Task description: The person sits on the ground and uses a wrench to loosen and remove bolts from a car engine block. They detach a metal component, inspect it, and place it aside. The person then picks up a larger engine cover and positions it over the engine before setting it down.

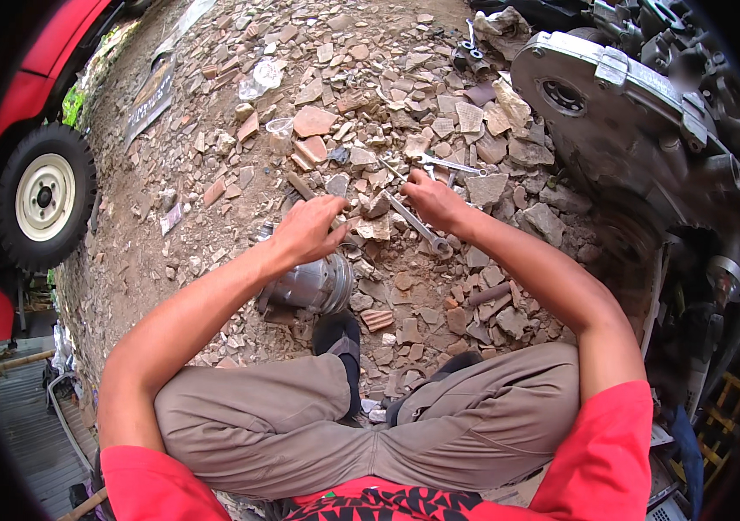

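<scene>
My left hand (311, 229) is closed, fingers curled, just above a round silver metal housing (313, 285) that lies on the rubble. A brown stick-like piece (300, 185) shows at its knuckles; whether the fingers hold it I cannot make out. My right hand (432, 201) is pinched on a thin rod (393, 169), which points away to the upper left. Just below that hand, a large combination wrench (422, 227) rests on the stones. Beyond it lies a smaller silver wrench (450, 164).
Broken tile and stone (313, 122) cover the ground. A large engine block (613, 113) stands at the right, close to my right arm. At the left is a red vehicle with a cream-rimmed wheel (43, 198). A clear plastic cup (280, 130) lies ahead of my left hand.
</scene>
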### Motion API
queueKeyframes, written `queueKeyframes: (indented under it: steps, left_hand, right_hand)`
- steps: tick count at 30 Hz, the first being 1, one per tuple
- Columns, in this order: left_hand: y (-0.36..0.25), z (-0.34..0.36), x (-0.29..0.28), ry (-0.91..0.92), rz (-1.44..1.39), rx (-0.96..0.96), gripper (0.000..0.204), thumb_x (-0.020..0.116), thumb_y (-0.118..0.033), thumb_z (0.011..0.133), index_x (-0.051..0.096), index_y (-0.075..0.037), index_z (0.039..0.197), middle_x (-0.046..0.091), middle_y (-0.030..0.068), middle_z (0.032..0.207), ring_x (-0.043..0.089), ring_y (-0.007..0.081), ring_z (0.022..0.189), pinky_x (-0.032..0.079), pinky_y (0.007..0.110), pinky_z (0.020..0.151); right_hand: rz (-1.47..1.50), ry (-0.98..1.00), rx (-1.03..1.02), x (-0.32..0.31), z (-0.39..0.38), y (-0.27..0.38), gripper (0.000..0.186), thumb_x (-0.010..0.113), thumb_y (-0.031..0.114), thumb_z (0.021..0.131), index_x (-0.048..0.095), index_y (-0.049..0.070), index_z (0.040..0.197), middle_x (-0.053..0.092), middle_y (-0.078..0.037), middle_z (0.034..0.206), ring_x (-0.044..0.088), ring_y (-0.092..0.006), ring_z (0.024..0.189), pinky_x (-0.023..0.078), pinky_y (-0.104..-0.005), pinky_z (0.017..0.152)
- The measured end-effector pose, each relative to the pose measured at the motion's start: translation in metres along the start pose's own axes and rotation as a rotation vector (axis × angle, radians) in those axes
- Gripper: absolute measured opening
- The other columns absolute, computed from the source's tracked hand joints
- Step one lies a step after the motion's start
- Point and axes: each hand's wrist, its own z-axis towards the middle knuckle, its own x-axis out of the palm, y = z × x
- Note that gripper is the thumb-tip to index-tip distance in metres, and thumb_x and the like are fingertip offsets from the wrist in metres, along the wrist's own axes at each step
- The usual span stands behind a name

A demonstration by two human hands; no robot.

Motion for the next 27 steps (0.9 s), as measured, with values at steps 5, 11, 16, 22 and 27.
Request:
queueKeyframes:
  steps: [5, 11, 16, 22, 27]
  left_hand:
    - [-0.019, 0.031, -0.012, -0.334, -0.256, 0.089, 0.031, 0.061, -0.018, 0.092, 0.059, 0.003, 0.115, 0.065, 0.0203, 0.11, 0.064, 0.0338, 0.104, 0.049, 0.041, 0.093]
    - [-0.019, 0.057, -0.024, -0.133, -0.95, -0.231, 0.031, 0.056, -0.023, 0.099, 0.062, -0.001, 0.119, 0.069, 0.0116, 0.108, 0.067, 0.0187, 0.093, 0.054, 0.033, 0.079]
    - [-0.043, 0.066, -0.043, 0.021, -1.266, -0.281, 0.032, 0.055, -0.027, 0.1, 0.063, -0.003, 0.121, 0.069, 0.0072, 0.107, 0.067, 0.0129, 0.089, 0.054, 0.028, 0.077]
    - [-0.058, 0.064, -0.044, 0.087, -1.161, 0.025, 0.03, 0.069, -0.024, 0.092, 0.067, -0.002, 0.113, 0.069, 0.0034, 0.1, 0.064, 0.0091, 0.083, 0.052, 0.026, 0.075]
    - [-0.052, 0.066, -0.033, 0.098, -1.274, -0.072, 0.027, 0.069, -0.022, 0.093, 0.068, -0.001, 0.11, 0.069, 0.004, 0.091, 0.064, 0.009, 0.076, 0.054, 0.024, 0.071]
  right_hand:
    - [0.741, -0.129, 0.306, -0.037, -0.002, 0.029, 0.019, 0.074, 0.008, 0.087, 0.068, 0.001, 0.104, 0.068, -0.006, 0.096, 0.066, -0.0126, 0.084, 0.056, -0.024, 0.073]
    - [1.026, -0.249, 0.242, -0.081, -0.019, 0.069, 0.027, 0.075, 0.008, 0.086, 0.064, -0.001, 0.108, 0.069, -0.006, 0.099, 0.066, -0.0096, 0.086, 0.055, -0.0225, 0.076]
    - [1.012, -0.329, 0.226, -0.1, -0.051, 0.083, 0.027, 0.076, 0.006, 0.085, 0.061, -0.001, 0.106, 0.067, -0.006, 0.101, 0.066, -0.0114, 0.093, 0.055, -0.0254, 0.083]
    - [1.056, -0.401, 0.236, -0.11, -0.074, 0.098, 0.027, 0.076, 0.008, 0.085, 0.063, -0.004, 0.106, 0.07, -0.01, 0.1, 0.068, -0.015, 0.093, 0.056, -0.027, 0.082]
    - [1.082, -0.365, 0.143, -0.11, -0.086, 0.108, 0.044, 0.072, 0.006, 0.088, 0.053, -0.005, 0.126, 0.063, -0.015, 0.117, 0.064, -0.0157, 0.105, 0.054, -0.0284, 0.089]
